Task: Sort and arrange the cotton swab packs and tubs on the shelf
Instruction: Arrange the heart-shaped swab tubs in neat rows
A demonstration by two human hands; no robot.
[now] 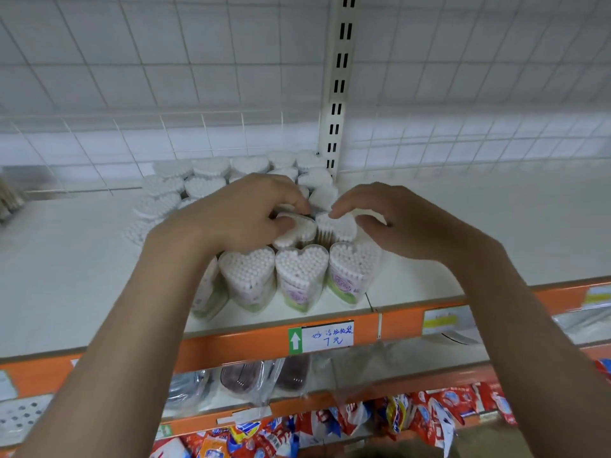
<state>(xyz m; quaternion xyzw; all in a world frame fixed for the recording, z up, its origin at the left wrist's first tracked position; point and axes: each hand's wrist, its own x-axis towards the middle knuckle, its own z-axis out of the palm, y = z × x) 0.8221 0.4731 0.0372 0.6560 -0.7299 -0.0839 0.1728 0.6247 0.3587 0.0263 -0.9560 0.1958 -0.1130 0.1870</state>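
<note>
Far to the left of the left hand [244, 213]: a leaning, half-toppled row of heart-shaped cotton swab tubs [155, 206], blurred, on the white shelf [66, 276].

Left hand: fingers curled down, gripping the lid edge of one heart-shaped tub [296, 231] in the second row. Directly below this hand, toward the shelf's front edge: three upright tubs [302, 276] side by side, touching, swab tips visible through clear lids.

Between the two hands: one more tub [334, 224], wooden sticks visible through its clear wall.

Right hand [393, 223]: fingers arched and relaxed above this tub, fingertips near its top; contact not possible to tell, nothing clearly held.

Behind both hands: more tubs [251, 166] packed up to the slotted upright post [337, 94].

Below the wrists: orange shelf strip with a handwritten price tag [327, 337].

Judgement on handling: probably very light, thin hard plastic, smooth and somewhat slippery, easy to knock over like dominoes. Best taken by the two flat sides of the heart, low on the body, not by the lid, which could pop off.
</note>
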